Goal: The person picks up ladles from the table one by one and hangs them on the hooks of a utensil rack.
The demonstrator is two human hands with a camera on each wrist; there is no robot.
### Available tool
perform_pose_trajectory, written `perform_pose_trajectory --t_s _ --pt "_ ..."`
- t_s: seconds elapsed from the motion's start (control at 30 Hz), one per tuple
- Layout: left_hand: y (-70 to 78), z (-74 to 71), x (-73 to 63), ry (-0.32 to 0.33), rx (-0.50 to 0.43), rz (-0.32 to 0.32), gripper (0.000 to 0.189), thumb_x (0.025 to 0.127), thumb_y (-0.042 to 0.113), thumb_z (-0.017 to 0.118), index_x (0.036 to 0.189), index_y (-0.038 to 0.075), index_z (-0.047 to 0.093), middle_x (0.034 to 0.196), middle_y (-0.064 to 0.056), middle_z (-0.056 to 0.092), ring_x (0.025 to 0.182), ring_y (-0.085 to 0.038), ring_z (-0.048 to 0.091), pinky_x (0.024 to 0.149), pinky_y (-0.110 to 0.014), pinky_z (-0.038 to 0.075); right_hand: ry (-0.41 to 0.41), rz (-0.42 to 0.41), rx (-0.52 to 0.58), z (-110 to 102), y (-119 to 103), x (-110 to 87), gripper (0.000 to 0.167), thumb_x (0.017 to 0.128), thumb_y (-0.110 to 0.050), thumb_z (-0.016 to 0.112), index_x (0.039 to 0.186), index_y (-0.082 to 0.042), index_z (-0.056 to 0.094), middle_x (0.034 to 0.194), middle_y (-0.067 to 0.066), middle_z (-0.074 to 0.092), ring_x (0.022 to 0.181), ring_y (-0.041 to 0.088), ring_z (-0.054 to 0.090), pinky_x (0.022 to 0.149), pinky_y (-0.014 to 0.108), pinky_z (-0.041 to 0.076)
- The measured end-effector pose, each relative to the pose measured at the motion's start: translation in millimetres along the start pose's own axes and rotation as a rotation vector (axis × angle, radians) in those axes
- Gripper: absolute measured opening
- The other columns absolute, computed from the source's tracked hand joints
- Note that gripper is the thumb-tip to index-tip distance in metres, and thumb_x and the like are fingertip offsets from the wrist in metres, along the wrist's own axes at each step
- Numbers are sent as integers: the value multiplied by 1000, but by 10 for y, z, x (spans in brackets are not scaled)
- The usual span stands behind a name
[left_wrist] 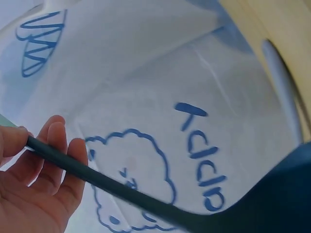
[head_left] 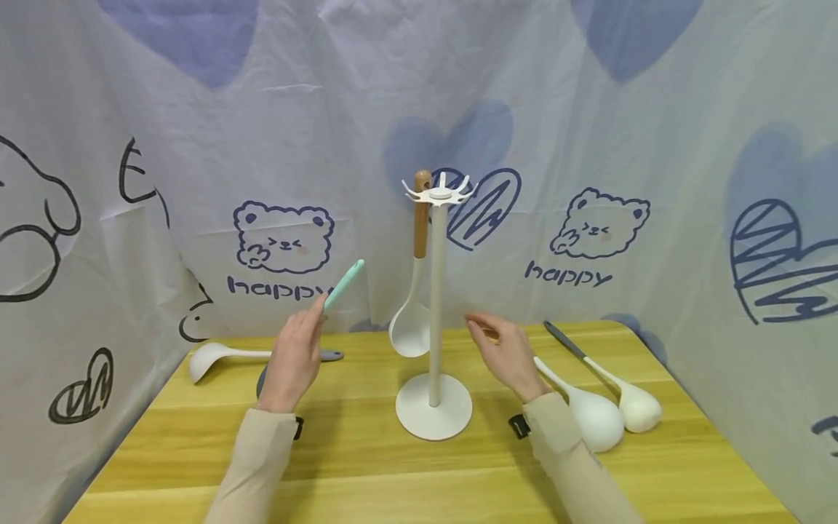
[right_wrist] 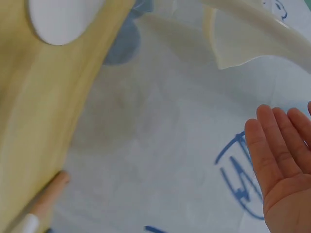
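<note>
Mint-and-dark utensil (head_left: 343, 285), white rack (head_left: 436, 306), yellow wood-grained table (head_left: 366, 466), white curtain (head_left: 406, 65) with blue hearts (head_left: 628, 33)

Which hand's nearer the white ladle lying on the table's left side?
Left. In the head view, the left hand, gripping a mint-handled utensil, partly hides the ladle; the right hand is across, right of the white stand.

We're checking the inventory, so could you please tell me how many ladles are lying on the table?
3: a grey-handled ladle at left, partly behind the left hand; two at right, a dark-handled ladle and a nearer ladle.
</note>
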State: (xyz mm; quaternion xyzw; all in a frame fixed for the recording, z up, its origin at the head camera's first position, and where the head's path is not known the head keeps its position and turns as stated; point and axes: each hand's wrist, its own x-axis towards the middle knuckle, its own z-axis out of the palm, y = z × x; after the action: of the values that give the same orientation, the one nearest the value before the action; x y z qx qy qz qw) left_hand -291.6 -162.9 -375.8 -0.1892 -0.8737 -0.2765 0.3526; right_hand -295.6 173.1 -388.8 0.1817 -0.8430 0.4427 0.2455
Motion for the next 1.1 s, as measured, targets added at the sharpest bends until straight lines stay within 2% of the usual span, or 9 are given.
perform_pose_trajectory --t_s 0.1,0.27,0.33,0.47,0.67,0.87,1.0,1.1 --pt "80 -13 63 -12 -20 12 45 102 6 49 146 10 44 104 -15 67 94 -30 62 83 -46 56 -2 -31 4 -13 -99 95 26 99 -16 59 119 -2 69 117 14 71 103 28 70 89 40 58" --pt "138 -2 169 -17 -34 23 43 100 4 51 143 10 49 94 -10 63 76 -22 58 67 -36 55 5 -78 37 -55 -238 225 25 99 -15 59 119 -3 69 117 13 71 105 27 69 87 39 59" --pt "143 1 208 -8 -50 28 42 100 3 52 141 9 51 91 -10 62 73 -20 56 64 -34 54 12 -95 51 -73 -287 268 25 99 -16 59 118 -4 70 116 13 71 105 27 69 87 39 59" --pt "160 7 294 13 -97 39 41 98 1 54 139 7 53 94 -13 65 78 -23 60 68 -36 56 35 -113 72 -105 -357 339 26 99 -18 59 118 -4 70 115 13 72 104 27 70 86 39 59" --pt "241 46 373 24 -133 44 41 97 1 55 138 10 54 93 -13 66 79 -24 62 69 -37 57 44 -95 107 -141 -431 393 29 100 -21 58 122 -5 67 118 13 71 105 26 69 87 37 59" --pt "374 57 447 75 -177 90 40 98 1 55 137 7 56 94 -16 67 79 -27 63 68 -37 57 69 -92 135 -188 -576 480 38 101 -28 57 133 -8 60 125 12 68 111 26 67 91 40 57" --pt "429 44 504 114 -207 104 36 98 0 53 134 6 58 94 -16 68 79 -28 63 70 -38 56 108 -111 145 -236 -709 577 38 100 -26 57 133 -7 60 126 11 67 113 25 66 92 40 57" --pt "459 35 532 133 -222 110 33 98 -1 52 130 3 60 91 -17 67 74 -27 61 66 -36 55 119 -119 153 -268 -815 644 36 100 -26 57 131 -8 62 126 10 67 113 23 66 91 38 57"
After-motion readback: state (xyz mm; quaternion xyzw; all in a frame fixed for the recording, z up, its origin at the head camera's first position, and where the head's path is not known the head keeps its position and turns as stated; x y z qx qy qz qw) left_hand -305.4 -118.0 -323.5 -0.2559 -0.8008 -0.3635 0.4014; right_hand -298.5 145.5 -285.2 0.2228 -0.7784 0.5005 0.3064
